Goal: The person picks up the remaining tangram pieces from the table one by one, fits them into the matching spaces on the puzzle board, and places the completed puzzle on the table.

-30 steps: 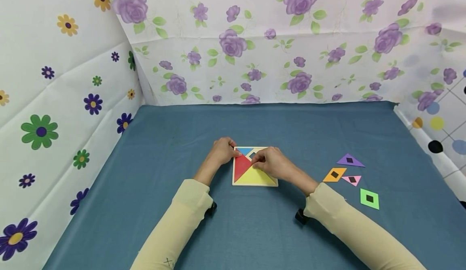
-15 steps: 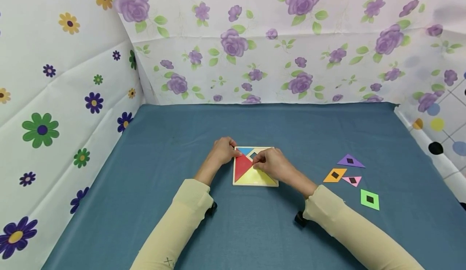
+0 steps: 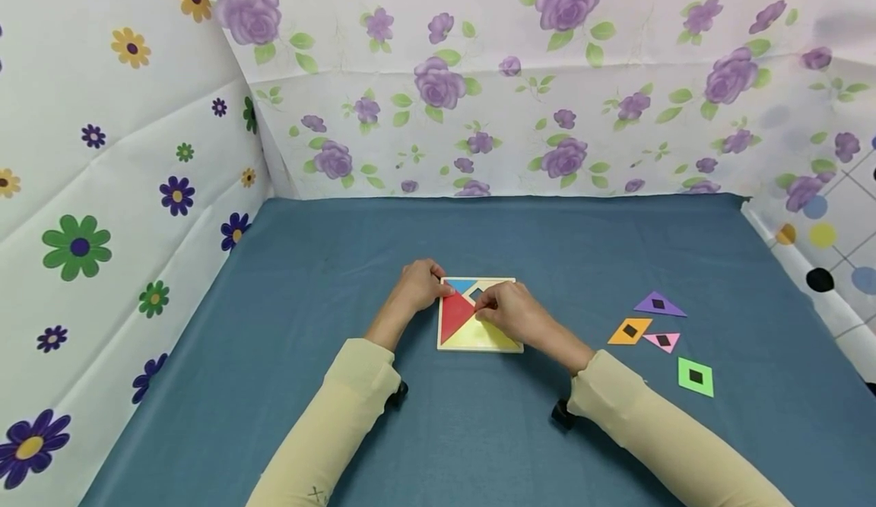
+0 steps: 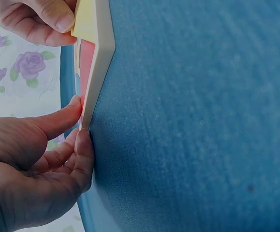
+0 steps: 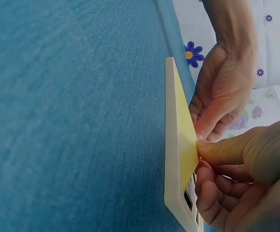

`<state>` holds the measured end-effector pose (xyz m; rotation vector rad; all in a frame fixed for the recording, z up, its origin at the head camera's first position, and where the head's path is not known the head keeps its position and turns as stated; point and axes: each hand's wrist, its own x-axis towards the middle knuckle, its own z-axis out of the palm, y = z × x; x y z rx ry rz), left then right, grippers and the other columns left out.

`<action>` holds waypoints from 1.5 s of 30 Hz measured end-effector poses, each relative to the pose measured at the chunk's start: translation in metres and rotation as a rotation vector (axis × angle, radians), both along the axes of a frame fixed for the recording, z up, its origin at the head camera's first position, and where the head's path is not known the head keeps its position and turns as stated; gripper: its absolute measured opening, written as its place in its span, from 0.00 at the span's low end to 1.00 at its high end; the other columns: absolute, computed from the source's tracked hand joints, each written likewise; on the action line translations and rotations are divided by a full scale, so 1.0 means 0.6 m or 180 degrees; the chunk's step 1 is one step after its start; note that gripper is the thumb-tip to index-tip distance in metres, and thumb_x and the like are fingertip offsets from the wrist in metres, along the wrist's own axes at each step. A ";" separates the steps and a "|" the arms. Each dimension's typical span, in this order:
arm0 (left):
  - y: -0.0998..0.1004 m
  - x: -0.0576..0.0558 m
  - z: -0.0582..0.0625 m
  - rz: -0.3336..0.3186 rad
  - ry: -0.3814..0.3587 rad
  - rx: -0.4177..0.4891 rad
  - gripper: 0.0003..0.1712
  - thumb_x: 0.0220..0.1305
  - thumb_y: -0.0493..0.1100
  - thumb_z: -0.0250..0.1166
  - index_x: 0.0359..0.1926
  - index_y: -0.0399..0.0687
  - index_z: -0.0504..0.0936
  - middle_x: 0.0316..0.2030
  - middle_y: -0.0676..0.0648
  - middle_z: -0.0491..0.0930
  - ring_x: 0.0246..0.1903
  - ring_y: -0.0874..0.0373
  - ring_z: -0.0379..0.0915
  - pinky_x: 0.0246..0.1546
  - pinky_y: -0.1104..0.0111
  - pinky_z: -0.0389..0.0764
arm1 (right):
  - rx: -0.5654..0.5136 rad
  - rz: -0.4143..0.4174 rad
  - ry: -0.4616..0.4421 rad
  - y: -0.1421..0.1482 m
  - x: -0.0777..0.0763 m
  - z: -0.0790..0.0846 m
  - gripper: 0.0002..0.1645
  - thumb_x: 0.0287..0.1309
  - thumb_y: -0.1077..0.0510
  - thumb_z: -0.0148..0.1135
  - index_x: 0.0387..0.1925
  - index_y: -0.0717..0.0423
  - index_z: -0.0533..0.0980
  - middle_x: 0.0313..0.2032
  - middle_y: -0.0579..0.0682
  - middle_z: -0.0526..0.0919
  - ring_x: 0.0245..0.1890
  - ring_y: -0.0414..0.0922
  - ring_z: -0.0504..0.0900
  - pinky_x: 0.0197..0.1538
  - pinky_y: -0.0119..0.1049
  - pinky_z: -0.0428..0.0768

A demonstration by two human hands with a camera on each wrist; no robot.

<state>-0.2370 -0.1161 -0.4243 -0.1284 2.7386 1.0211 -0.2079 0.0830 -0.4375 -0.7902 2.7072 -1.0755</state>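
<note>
In the head view a square tangram board [image 3: 472, 351] with a pale frame lies on the blue cloth. It bears a yellow triangle [image 3: 479, 336], a red triangle [image 3: 453, 317] and a blue triangle [image 3: 461, 285]. My left hand [image 3: 416, 286] grips the board's far left corner, thumb on top and fingers against the side, as the left wrist view shows. My right hand [image 3: 515, 312] reaches over the board's right half and hides part of it. Its thumb and curled fingers pinch the yellow triangle's tip, close to the red piece; the right wrist view shows this pinch.
Right of the board lie a purple triangle [image 3: 674, 308], an orange parallelogram [image 3: 619, 335], a small pink triangle [image 3: 673, 337] and a green square [image 3: 685, 387], each with a dark square patch. Flowered sheets [image 3: 506, 127] hang along the table's back and left side.
</note>
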 end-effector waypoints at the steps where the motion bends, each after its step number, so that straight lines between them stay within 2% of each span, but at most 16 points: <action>1: 0.000 0.000 0.000 -0.0005 0.0001 0.0001 0.18 0.65 0.44 0.75 0.51 0.40 0.83 0.43 0.43 0.82 0.51 0.48 0.72 0.52 0.58 0.77 | 0.0013 0.0014 0.0019 0.000 0.000 0.000 0.05 0.63 0.67 0.70 0.31 0.57 0.88 0.28 0.46 0.86 0.24 0.36 0.78 0.30 0.34 0.77; 10: -0.001 -0.002 -0.004 -0.0035 0.0026 -0.0003 0.18 0.64 0.43 0.76 0.51 0.40 0.83 0.41 0.43 0.82 0.49 0.49 0.73 0.50 0.59 0.78 | 0.0034 0.0038 0.0196 -0.002 0.002 -0.003 0.04 0.61 0.68 0.71 0.31 0.59 0.88 0.29 0.47 0.87 0.27 0.36 0.80 0.32 0.35 0.80; 17: 0.000 0.000 -0.003 -0.0002 0.0018 0.0000 0.19 0.64 0.43 0.76 0.52 0.39 0.83 0.42 0.43 0.83 0.46 0.50 0.76 0.50 0.59 0.78 | 0.0068 0.0013 0.0177 -0.003 0.002 -0.004 0.03 0.60 0.68 0.72 0.32 0.59 0.88 0.29 0.48 0.87 0.27 0.36 0.80 0.32 0.34 0.79; 25: 0.002 -0.001 -0.004 0.0040 -0.0012 -0.0010 0.19 0.65 0.43 0.75 0.52 0.40 0.83 0.44 0.43 0.81 0.50 0.49 0.72 0.53 0.58 0.77 | 0.0083 -0.0013 0.0139 -0.003 0.002 -0.004 0.04 0.60 0.68 0.72 0.31 0.59 0.88 0.29 0.48 0.87 0.27 0.37 0.78 0.32 0.34 0.79; 37: 0.004 -0.001 -0.002 0.0030 -0.0036 0.0021 0.19 0.64 0.43 0.76 0.52 0.40 0.83 0.44 0.43 0.81 0.52 0.49 0.72 0.53 0.58 0.77 | 0.0106 -0.0012 0.0129 -0.001 0.002 -0.005 0.04 0.59 0.69 0.72 0.31 0.59 0.88 0.29 0.48 0.87 0.26 0.37 0.79 0.33 0.35 0.80; 45: 0.004 -0.003 -0.001 0.0061 -0.0064 0.0004 0.19 0.64 0.43 0.76 0.51 0.39 0.83 0.47 0.41 0.81 0.53 0.48 0.71 0.53 0.57 0.77 | 0.0161 -0.0023 0.0119 -0.007 0.000 0.002 0.06 0.58 0.70 0.72 0.29 0.59 0.87 0.27 0.48 0.86 0.23 0.38 0.78 0.31 0.35 0.79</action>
